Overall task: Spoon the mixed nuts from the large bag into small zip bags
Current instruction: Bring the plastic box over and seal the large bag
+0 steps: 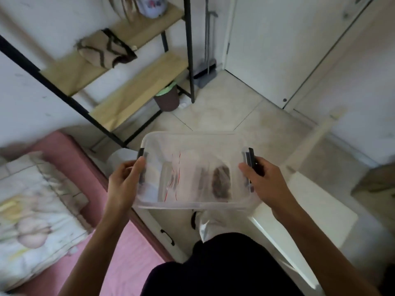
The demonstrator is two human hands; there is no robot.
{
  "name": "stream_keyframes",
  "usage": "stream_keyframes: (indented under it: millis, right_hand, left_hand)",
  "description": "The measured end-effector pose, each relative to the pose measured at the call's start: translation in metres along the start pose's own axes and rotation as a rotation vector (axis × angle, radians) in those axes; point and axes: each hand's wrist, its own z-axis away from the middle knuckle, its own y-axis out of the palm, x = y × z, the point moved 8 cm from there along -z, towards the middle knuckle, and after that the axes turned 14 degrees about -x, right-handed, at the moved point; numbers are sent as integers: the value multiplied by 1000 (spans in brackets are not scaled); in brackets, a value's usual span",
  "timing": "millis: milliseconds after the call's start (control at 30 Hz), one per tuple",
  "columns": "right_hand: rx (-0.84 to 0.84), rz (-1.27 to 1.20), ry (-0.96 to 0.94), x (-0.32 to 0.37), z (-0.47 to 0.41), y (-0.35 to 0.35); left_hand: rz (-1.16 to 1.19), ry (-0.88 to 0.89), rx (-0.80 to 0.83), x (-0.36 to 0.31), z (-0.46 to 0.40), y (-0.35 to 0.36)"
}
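Both hands carry a clear plastic box level in the air: the left hand grips its left edge, the right hand its right edge, keeping the nuts and zip bags inside from sliding.

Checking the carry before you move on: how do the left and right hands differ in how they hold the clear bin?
The left hand holds the clear bin below its black latch, thumb on the rim. The right hand sits on its own latch, which stands flipped up. Both hold the bin's short ends, carrying it level above the floor.
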Motion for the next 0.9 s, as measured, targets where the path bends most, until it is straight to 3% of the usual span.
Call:
stream_keyframes:
  millis: [533,900]
  right_hand:
    - [-285,-180,125,49,-157,4]
    - [-359,-172,124,110,-316,15]
  left_hand:
    - [-118,73,163,-130,-159,171]
    - [-134,124,253,-216,-278,308]
